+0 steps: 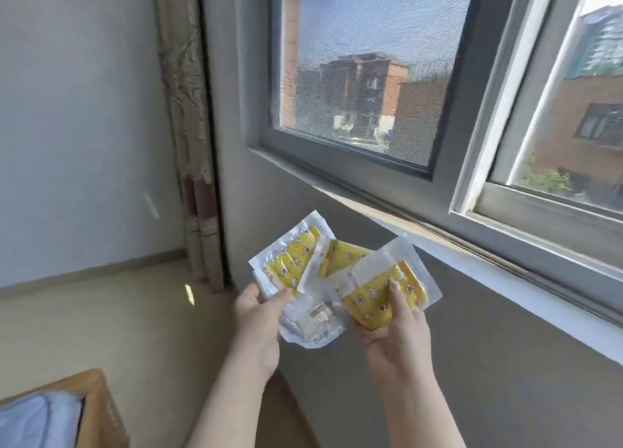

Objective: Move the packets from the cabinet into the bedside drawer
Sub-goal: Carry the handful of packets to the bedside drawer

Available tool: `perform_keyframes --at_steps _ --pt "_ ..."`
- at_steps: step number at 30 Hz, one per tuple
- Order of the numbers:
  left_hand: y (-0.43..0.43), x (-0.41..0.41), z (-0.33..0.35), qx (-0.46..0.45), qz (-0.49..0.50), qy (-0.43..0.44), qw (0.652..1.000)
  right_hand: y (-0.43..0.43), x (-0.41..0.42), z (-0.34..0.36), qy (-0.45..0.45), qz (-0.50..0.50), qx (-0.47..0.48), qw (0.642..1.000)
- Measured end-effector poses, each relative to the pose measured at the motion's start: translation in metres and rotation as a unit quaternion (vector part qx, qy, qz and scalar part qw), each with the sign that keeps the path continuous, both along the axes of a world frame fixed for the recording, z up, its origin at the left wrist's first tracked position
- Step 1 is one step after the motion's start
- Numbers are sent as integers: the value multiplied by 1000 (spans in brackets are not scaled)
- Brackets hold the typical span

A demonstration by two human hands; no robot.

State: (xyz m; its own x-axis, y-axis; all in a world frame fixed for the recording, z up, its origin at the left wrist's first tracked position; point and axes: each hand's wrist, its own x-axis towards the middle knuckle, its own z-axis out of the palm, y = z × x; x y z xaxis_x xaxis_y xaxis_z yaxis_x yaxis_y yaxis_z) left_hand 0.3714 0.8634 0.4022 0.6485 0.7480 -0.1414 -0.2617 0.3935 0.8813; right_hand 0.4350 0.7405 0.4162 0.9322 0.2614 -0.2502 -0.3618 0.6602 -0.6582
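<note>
- As I judge it, the fetching half is done: the packets (340, 255) are out of the cabinet and in the person's hands. The carry to the bedside drawer and the putting in are still to do. Neither a cabinet nor an open drawer shows here.
- The packets are held fanned out in mid-air, overlapping and touching one another, in front of the grey wall just below the window sill (472, 245).
- The left hand (258, 316) pinches the near edge of the left packet (290, 262), thumb on top and fingers behind. The pale packet (315, 323) hangs just below it; how that one is held is hidden.
- The right hand (397, 333) pinches the right packet (377, 299), thumb pressed on its yellow face and fingers curled underneath.
- There are at least four flat wrappers of clear, crinkled plastic. Three show folded yellow contents printed with small stars and moons. The lowest shows a whitish side with print too blurred to read.
- At the near left is a wooden furniture edge (97, 410) with light blue fabric (30, 420). Whether it belongs to the bedside unit I cannot tell.
</note>
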Motion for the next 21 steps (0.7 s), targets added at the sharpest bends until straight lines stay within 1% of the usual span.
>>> perform_keyframes --at_steps 3,7,11,16,21 --pt "62 -6 5 -20 37 -34 999 75 3 -6 -1 39 -31 999" --pt "151 -2 7 -12 68 -68 995 177 21 -4 -21 77 -67 995" --pt "235 15 18 -5 117 -96 988 281 54 5 -51 144 -68 986" --pt "335 1 30 24 179 -109 978 408 52 15 -77 280 -68 955" --pt "417 -28 33 63 226 -140 962 512 25 17 -85 382 -80 917"
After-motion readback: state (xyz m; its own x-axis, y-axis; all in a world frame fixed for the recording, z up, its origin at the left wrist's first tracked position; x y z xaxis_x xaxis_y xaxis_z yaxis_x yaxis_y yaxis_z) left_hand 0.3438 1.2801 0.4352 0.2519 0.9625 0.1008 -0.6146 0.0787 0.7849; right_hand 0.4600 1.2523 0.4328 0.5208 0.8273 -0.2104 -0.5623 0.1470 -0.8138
